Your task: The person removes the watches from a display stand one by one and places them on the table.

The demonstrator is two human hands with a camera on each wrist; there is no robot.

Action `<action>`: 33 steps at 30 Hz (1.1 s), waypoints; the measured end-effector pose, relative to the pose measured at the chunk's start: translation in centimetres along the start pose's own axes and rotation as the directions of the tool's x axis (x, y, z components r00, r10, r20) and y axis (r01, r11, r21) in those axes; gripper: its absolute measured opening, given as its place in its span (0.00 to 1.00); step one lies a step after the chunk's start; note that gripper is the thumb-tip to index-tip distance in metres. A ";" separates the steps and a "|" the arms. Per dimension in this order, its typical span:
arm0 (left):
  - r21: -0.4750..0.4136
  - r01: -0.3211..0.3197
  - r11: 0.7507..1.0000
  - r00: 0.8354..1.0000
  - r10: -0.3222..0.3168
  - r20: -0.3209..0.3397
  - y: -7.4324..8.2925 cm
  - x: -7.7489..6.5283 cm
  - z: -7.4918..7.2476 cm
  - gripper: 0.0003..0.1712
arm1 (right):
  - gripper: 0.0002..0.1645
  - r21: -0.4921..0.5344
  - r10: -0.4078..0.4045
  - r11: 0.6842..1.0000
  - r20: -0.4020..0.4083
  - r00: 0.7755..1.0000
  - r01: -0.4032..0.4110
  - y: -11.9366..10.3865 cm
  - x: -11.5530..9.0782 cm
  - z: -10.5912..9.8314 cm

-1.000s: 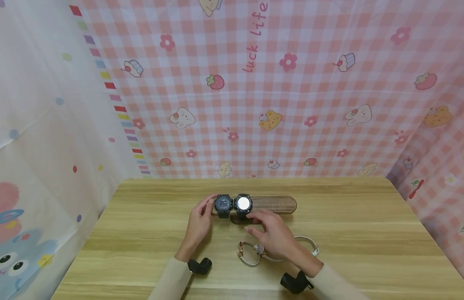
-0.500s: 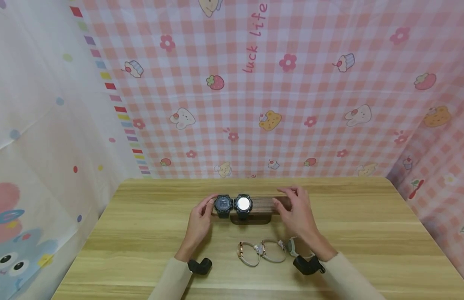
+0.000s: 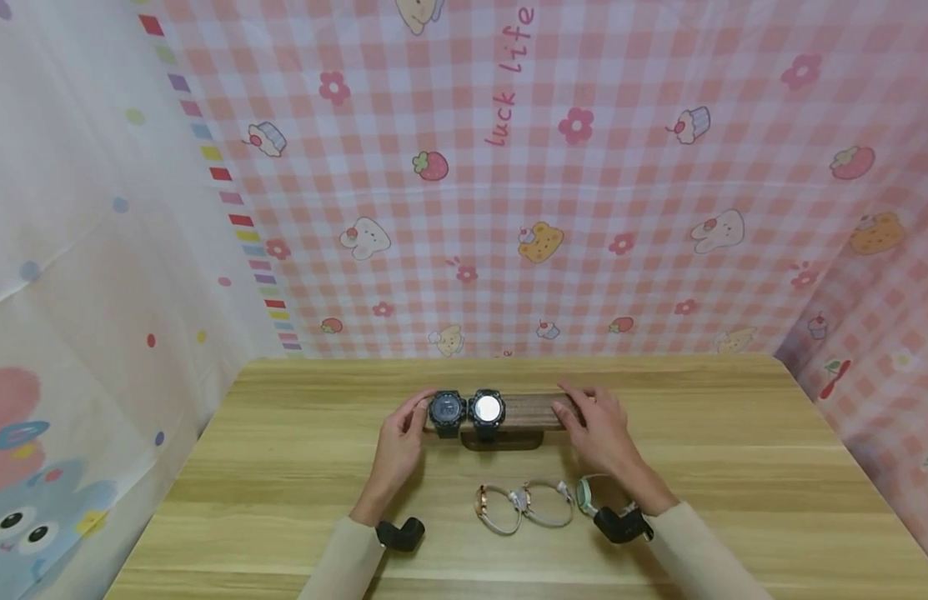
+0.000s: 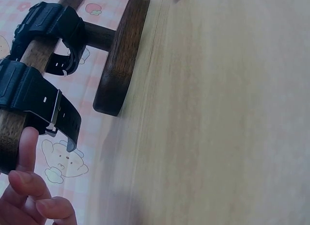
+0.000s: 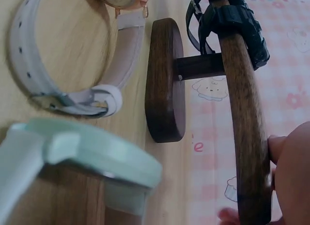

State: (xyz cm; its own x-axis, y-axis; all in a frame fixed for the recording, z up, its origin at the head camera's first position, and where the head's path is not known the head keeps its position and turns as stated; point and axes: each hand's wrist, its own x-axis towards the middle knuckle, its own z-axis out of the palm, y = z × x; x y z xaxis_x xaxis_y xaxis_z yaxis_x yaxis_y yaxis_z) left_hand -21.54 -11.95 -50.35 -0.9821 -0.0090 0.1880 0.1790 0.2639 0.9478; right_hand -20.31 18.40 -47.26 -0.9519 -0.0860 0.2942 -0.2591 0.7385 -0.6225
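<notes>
A dark wooden watch stand stands near the back of the table, its crossbar raised on a post over a rounded base. Two black digital watches, the left watch and the right watch, are strapped side by side round the bar's left half. The second one's face shines bright white. My left hand holds the bar's left end, with a finger at its underside beside the watch strap. At the opposite end, my right hand grips the bar between thumb and fingers.
In front of the stand lie two watches with pale straps and rose-gold cases, one left and one middle. A mint-green watch lies right of them, partly behind the right wrist's black camera mount. Checked cloth hangs behind the table.
My right hand has left the second black watch's lower strap and moved right to the bar's right end, where its fingers have closed in. My left hand has stayed put.
</notes>
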 end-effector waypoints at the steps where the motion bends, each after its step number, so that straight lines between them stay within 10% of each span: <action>1: 0.001 0.000 1.000 1.000 0.000 -0.001 0.0 0.0 0.0 0.21 | 0.27 0.004 0.014 1.000 0.029 0.999 -0.014 0.0 0.0 -0.1; 33: 0.233 -0.054 0.971 0.993 0.077 -0.090 1.7 0.3 -0.7 0.17 | 0.29 0.114 0.073 0.989 0.172 0.982 -0.094 0.5 0.3 -0.5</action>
State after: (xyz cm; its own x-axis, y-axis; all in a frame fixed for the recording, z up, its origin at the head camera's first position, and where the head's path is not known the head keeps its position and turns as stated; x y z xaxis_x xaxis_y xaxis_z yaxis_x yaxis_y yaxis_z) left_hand -21.51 -12.23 -48.52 -0.9563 -0.0756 0.2826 0.2132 0.4812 0.8503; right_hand -20.60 19.07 -47.16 -0.9822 -0.1456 0.1188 -0.1860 0.6620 -0.7261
